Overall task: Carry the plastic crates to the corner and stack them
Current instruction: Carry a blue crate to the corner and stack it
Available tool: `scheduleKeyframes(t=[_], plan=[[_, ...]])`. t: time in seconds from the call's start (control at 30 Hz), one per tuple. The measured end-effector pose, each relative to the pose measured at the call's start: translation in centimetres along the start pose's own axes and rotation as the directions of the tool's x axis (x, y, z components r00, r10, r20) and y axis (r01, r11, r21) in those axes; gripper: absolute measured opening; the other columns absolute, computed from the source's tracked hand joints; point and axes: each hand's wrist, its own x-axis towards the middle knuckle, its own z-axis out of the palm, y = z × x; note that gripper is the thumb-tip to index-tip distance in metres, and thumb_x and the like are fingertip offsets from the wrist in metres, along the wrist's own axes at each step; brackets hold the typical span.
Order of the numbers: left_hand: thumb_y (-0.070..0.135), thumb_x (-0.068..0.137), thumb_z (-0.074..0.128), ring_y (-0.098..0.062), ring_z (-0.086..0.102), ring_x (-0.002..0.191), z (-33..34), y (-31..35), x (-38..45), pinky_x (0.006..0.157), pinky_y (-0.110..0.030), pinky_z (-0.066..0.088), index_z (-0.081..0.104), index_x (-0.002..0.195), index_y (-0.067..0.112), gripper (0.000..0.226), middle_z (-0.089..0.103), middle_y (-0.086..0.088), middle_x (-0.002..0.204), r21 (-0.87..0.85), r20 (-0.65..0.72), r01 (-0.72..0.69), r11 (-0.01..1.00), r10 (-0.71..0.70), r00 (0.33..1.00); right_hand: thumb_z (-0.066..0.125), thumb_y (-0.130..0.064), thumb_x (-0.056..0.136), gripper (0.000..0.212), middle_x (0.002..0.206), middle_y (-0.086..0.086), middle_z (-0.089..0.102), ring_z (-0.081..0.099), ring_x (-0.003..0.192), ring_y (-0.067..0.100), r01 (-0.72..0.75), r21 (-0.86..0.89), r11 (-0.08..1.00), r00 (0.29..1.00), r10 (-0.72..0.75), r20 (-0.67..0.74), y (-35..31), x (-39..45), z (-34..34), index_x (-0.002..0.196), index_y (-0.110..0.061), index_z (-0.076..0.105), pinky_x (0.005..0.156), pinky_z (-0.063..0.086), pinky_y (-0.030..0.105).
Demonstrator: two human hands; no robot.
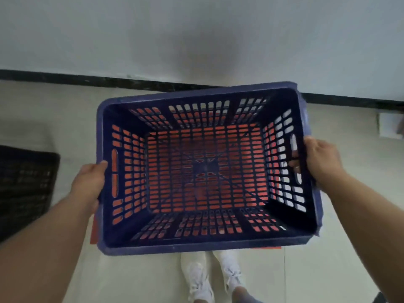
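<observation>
A person holds a blue crate [203, 169] with 2 bare hands. The left hand [91, 184] grips the left short side, thumb on the rim beside the handle slot. The right hand [321, 160] grips the right short side, and its fingers [294, 164] poke in through the handle slot there. Both hands are closed tight on the crate.

The crate is open at the top and has nothing in it. Its walls and bottom are full of small holes. It tilts a little, with the right side higher. Through the holes you can see red. That is a red crate [94, 234] right under the blue one, and its edge peeks out at the lower left and along the front. I cannot tell if the 2 crates touch.

They are near the wall [196, 33], above the pale floor [72, 106]. A dark strip [54, 77] runs along the bottom of the wall. A black crate [26, 182] sits on the floor off to the left. The person's 2 white shoes [214, 278] stand just behind the blue crate.
</observation>
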Motion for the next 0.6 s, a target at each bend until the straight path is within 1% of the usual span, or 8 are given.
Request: scheduleKeyframes(t=[0.07,0.13,0.23,0.33,0.4,0.47,0.53,0.6], plan=[[0.047,0.085,0.053,-0.037,0.066,0.092,0.0,0.0,1.6,0.076,-0.047,0.055,0.056,0.121,0.008,0.054,0.066,-0.020,0.110,-0.011,-0.004,0.009,1.000,-0.009,1.000,0.035,-0.025,0.100,0.038,0.086,0.018,0.061,0.061,0.050,0.022,-0.044,-0.009,0.999,0.999,0.044,0.015,1.6,1.0,1.8,0.108,0.004,0.058,0.043,0.049,0.026],[0.048,0.084,0.054,-0.035,0.067,0.090,0.3,-0.3,3.2,0.078,-0.047,0.055,0.059,0.119,0.008,0.053,0.067,-0.018,0.107,-0.006,-0.003,0.020,1.000,-0.020,1.000,0.035,-0.024,0.100,0.038,0.093,0.021,0.063,0.061,0.061,0.030,-0.071,-0.010,0.997,0.997,0.071,0.018,3.2,2.0,3.2,0.112,0.005,0.057,0.061,0.054,0.040],[0.043,0.084,0.054,-0.034,0.068,0.086,1.3,-1.0,4.6,0.082,-0.050,0.054,0.067,0.106,0.009,0.042,0.070,-0.017,0.100,0.056,0.025,0.009,0.998,-0.011,1.000,0.036,-0.026,0.099,0.034,0.099,0.021,0.066,0.066,0.074,0.036,-0.082,-0.041,0.996,0.996,0.084,0.043,5.3,2.8,5.0,0.110,-0.001,0.057,0.081,0.055,0.056],[0.036,0.088,0.051,-0.030,0.065,0.081,2.2,-2.0,5.0,0.080,-0.045,0.055,0.066,0.095,0.014,0.027,0.068,-0.015,0.094,0.065,0.106,-0.045,0.997,0.038,0.994,0.038,-0.030,0.099,0.032,0.101,0.017,0.067,0.069,0.080,0.035,-0.107,-0.043,0.993,0.992,0.109,0.059,6.6,3.3,5.4,0.110,-0.006,0.056,0.080,0.056,0.052],[0.041,0.098,0.038,-0.021,0.061,0.078,2.2,-2.3,5.2,0.078,-0.039,0.051,0.061,0.104,0.015,0.035,0.065,-0.008,0.088,0.054,0.157,-0.037,0.998,0.029,0.987,0.040,-0.034,0.097,0.035,0.097,0.015,0.069,0.071,0.078,0.031,-0.116,-0.037,0.993,0.991,0.118,0.061,7.0,3.3,5.2,0.108,-0.007,0.060,0.073,0.058,0.044],[0.049,0.100,0.027,-0.019,0.061,0.082,2.0,-2.1,5.3,0.083,-0.039,0.046,0.054,0.115,0.019,0.044,0.063,-0.006,0.091,0.054,0.213,-0.025,0.998,0.013,0.977,0.041,-0.040,0.095,0.037,0.087,0.010,0.068,0.066,0.070,0.024,-0.126,-0.089,0.988,0.991,0.129,0.026,7.4,3.0,5.0,0.093,-0.011,0.063,0.065,0.052,0.034],[0.051,0.099,0.025,-0.018,0.061,0.085,1.8,-2.0,5.5,0.087,-0.039,0.044,0.051,0.120,0.018,0.047,0.063,-0.007,0.093,0.048,0.234,-0.009,0.999,-0.002,0.972,0.037,-0.047,0.095,0.042,0.081,0.007,0.065,0.061,0.069,0.022,-0.157,-0.127,0.979,0.988,0.156,-0.014,7.8,2.4,5.2,0.088,-0.013,0.061,0.066,0.049,0.033],[0.051,0.099,0.026,-0.018,0.061,0.086,1.7,-2.1,6.0,0.087,-0.039,0.043,0.051,0.126,0.014,0.052,0.063,-0.007,0.094,0.050,0.235,0.011,0.999,-0.022,0.972,0.035,-0.049,0.096,0.047,0.084,0.012,0.069,0.066,0.073,0.027,-0.200,-0.052,0.979,0.980,0.199,-0.008,8.2,2.3,5.8,0.100,-0.011,0.062,0.073,0.055,0.039]])
